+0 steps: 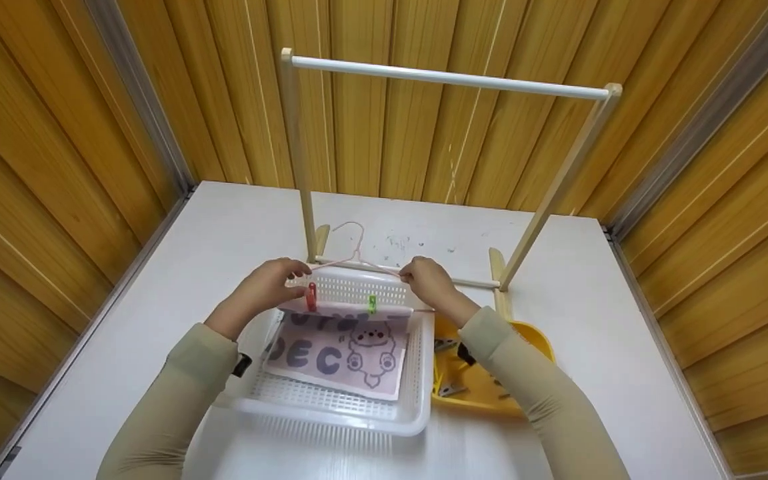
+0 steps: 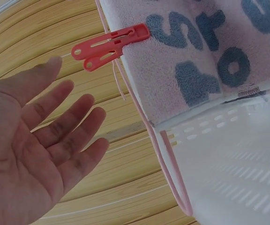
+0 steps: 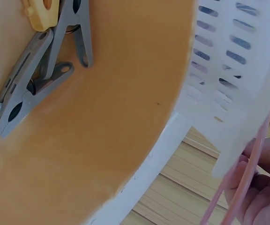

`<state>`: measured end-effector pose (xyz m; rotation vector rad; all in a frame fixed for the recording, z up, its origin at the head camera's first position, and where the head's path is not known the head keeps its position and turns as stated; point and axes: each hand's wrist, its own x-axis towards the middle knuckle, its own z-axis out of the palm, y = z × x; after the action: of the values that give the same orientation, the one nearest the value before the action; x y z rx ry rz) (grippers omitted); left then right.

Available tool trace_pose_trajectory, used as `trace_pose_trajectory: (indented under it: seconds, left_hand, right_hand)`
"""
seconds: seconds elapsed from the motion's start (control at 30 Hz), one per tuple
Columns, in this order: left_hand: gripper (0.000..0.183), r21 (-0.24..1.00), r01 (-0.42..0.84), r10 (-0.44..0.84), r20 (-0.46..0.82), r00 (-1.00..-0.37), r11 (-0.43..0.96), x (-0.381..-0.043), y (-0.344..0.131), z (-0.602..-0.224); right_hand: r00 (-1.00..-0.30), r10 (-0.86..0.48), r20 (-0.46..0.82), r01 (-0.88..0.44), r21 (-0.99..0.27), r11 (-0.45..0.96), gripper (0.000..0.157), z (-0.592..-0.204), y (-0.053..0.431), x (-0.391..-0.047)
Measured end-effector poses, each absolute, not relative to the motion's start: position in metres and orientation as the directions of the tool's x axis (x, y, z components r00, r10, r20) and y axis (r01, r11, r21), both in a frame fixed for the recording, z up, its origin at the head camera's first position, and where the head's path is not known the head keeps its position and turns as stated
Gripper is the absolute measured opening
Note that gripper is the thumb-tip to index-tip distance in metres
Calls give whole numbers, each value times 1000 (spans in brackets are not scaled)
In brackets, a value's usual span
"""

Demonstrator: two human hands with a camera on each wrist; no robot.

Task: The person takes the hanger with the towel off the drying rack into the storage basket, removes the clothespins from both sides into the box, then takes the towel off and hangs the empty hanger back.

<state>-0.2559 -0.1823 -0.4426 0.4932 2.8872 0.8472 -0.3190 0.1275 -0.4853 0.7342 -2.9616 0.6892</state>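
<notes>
A pink clothes hanger [image 1: 357, 256] stands over a white basket, its hook at the top. Over its lower bar hangs a pink towel [image 1: 337, 353] with grey letters and a cartoon animal, lying partly in the basket. A red clothespin [image 1: 311, 297] and a green clothespin [image 1: 372, 305] clip the towel to the bar. My left hand [image 1: 267, 290] is beside the red clothespin; in the left wrist view its fingers are spread, apart from the red clothespin [image 2: 111, 46]. With my right hand [image 1: 432, 283] I pinch the hanger's right arm; the right wrist view shows fingers [image 3: 261, 197] at the pink hanger [image 3: 243, 187].
The white perforated basket [image 1: 424, 373] sits in front of a wooden rack with a white top rail [image 1: 451, 78]. At its right a yellow tray [image 1: 544, 337] holds several clothespins, including a grey clothespin [image 3: 18, 98]. Wood-patterned walls enclose the white table [image 1: 597, 347].
</notes>
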Motion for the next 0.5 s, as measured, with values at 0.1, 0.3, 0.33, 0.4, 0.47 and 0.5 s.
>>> trace_pose_trajectory:
  seconds: [0.1,0.3,0.33,0.4,0.47,0.5]
  left_hand:
    - [41,526,280,343,-24,-939,803,-257,-181,-444]
    - [52,498,297,365,-44,-930,815,-260,-178,-446]
    - [53,492,296,365,-48,-930,819,-260,-177,-446]
    - [54,478,291,361,-60,-931,829,-260,-176,-446]
    - [54,465,280,351,-74,-933,840,-260,-174,-446]
    - [54,455,276,347,-78,-935,847,-260,-173,-446]
  right_hand:
    - [-889,-447,98,-444,-419,792,20,-482,128,-319]
    - [-892,-449,51,-428,-415,803,30,-472,132,-316]
    - [-891,-452,47,-428,-417,801,31,-471,133,-315]
    - [-889,-456,39,-429,-422,799,32,-467,135,-312]
    - [-889,-457,32,-425,-431,796,33,-463,136,-309]
    - [-889,-457,31,-424,-434,795,33,-461,137,-308]
